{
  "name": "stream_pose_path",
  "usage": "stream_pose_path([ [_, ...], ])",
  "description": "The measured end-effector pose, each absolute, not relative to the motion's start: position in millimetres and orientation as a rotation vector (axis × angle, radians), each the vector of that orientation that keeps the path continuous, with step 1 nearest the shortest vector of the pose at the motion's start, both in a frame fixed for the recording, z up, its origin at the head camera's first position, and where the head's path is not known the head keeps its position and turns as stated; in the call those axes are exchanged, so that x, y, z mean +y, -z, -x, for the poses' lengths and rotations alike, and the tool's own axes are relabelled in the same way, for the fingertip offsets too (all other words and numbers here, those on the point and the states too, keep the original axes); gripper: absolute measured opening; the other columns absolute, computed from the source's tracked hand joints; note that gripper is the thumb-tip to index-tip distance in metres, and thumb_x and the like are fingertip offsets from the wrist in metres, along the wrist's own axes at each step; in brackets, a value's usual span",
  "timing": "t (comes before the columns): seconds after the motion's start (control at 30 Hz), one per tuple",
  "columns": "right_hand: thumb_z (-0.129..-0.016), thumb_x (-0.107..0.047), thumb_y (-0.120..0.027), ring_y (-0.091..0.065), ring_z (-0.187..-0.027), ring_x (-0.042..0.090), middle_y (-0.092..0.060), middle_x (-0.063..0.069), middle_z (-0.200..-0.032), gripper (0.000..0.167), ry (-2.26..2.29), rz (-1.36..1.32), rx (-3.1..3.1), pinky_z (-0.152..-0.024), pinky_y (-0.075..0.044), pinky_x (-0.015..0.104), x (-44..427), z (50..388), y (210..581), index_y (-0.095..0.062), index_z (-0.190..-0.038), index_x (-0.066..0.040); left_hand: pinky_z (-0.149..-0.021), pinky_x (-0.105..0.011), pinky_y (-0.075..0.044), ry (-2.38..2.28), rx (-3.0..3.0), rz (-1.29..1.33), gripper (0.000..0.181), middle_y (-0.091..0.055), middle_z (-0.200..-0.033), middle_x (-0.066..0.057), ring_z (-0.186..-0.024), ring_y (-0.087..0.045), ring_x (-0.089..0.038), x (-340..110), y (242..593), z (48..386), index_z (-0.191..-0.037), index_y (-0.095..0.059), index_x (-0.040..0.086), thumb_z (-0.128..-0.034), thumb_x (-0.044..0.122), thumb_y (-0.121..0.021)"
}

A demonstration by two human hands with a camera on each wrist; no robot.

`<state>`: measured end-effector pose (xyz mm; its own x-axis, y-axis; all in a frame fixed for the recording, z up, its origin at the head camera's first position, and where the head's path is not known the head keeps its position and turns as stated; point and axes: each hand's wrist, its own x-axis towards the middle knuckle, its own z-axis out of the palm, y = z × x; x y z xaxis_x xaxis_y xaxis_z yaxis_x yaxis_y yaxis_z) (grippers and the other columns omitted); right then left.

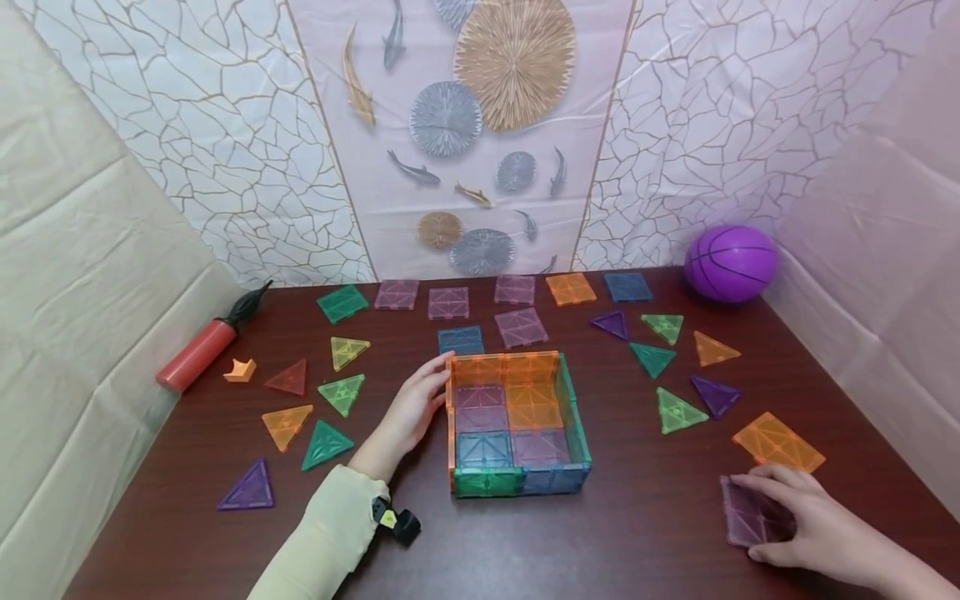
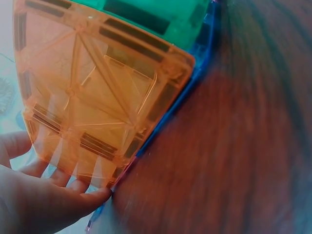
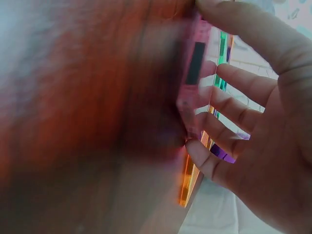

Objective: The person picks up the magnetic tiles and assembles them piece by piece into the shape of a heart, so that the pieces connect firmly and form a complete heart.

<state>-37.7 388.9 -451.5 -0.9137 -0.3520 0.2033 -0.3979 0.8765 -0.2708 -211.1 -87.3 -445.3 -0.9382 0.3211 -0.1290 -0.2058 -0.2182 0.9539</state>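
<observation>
A low open box of translucent magnetic tiles (image 1: pixel 487 482) stands mid-table, with orange, green and blue walls and a floor of pink, orange and blue squares. My left hand (image 1: pixel 408 408) rests against its left side near the back corner. In the left wrist view, the extended fingers (image 2: pixel 61 176) touch the orange side tile (image 2: pixel 92 83). At the right front of the table, my right hand (image 1: pixel 813 521) holds a pinkish-purple square tile (image 1: pixel 750 512) between thumb and fingers. The right wrist view shows this tile (image 3: pixel 192 73) edge-on. An orange tile (image 1: pixel 780 442) lies just beyond that hand.
Several triangle tiles lie left (image 1: pixel 326 446) and right (image 1: pixel 678 411) of the box. Loose square tiles (image 1: pixel 448 302) line the back. A purple ball (image 1: pixel 731 262) sits back right; a red hand pump (image 1: pixel 198 354) and a small orange crown-shaped piece (image 1: pixel 240 372) lie left.
</observation>
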Motion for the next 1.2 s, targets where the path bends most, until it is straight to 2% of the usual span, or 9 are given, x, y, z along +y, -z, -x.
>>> stream_pose_path([
  [0.2,-0.052,-0.035,-0.093,-0.035,-0.104,-0.007,-0.053,-0.006,-0.11,0.074,-0.495,-0.714,-2.78,-0.078,-0.035,0.009,365,61,433,-0.067,-0.118,-0.016,-0.115,-0.051,-0.02,-2.2,1.712,-0.151,0.05,-0.036,-0.151,-0.017,-0.14,-0.03,-0.031,-91,447,214,-0.15,-0.03,0.004,-0.1026,0.016,-0.04],
  [0.3,-0.055,-0.035,-0.093,-0.036,-0.104,-0.005,-0.052,-0.006,-0.112,0.073,-0.526,-0.773,-2.771,-0.076,-0.041,0.014,345,78,415,-0.066,-0.12,-0.015,-0.114,-0.051,-0.02,-2.188,1.709,-0.173,0.05,-0.037,-0.15,-0.018,-0.14,-0.031,-0.031,-92,447,215,-0.15,-0.03,0.003,-0.1032,0.017,-0.039],
  [0.4,-0.059,-0.031,-0.092,-0.036,-0.102,-0.002,-0.051,-0.006,-0.114,0.071,-0.586,-0.851,-2.759,-0.07,-0.046,0.022,324,97,395,-0.065,-0.122,-0.011,-0.115,-0.052,-0.019,-2.164,1.709,-0.198,0.05,-0.036,-0.151,-0.017,-0.142,-0.028,-0.03,-92,447,216,-0.151,-0.029,0.004,-0.1037,0.018,-0.038],
  [0.47,-0.062,-0.029,-0.091,-0.037,-0.1,0.001,-0.051,-0.002,-0.115,0.07,-0.628,-0.893,-2.76,-0.065,-0.047,0.024,309,110,382,-0.064,-0.123,-0.009,-0.115,-0.052,-0.018,-2.144,1.704,-0.217,0.05,-0.035,-0.152,-0.017,-0.143,-0.026,-0.03,-92,447,217,-0.151,-0.027,0.004,-0.1042,0.019,-0.037],
  [0.57,-0.066,-0.028,-0.089,-0.039,-0.1,0.006,-0.051,0.0,-0.116,0.069,-0.643,-0.954,-2.753,-0.066,-0.048,0.027,285,129,366,-0.063,-0.125,-0.006,-0.115,-0.052,-0.017,-2.119,1.693,-0.242,0.051,-0.032,-0.153,-0.017,-0.144,-0.023,-0.03,-93,448,217,-0.152,-0.024,0.005,-0.1046,0.018,-0.036],
  [0.8,-0.069,-0.036,-0.085,-0.042,-0.109,0.018,-0.05,0.004,-0.122,0.073,-0.663,-1.06,-2.789,-0.081,-0.048,0.04,228,169,350,-0.059,-0.132,-0.01,-0.116,-0.052,-0.014,-2.097,1.67,-0.266,0.051,-0.028,-0.156,-0.014,-0.146,-0.019,-0.028,-94,450,216,-0.153,-0.022,0.008,-0.1056,0.019,-0.035],
  [1.2,-0.076,-0.044,-0.079,-0.043,-0.106,0.02,-0.048,0.004,-0.122,0.072,-0.784,-1.253,-2.925,-0.082,-0.044,0.039,153,225,354,-0.055,-0.137,-0.013,-0.116,-0.051,-0.014,-2.12,1.665,-0.257,0.052,-0.026,-0.156,-0.013,-0.145,-0.018,-0.029,-98,450,215,-0.154,-0.02,0.007,-0.1057,0.02,-0.035],
])
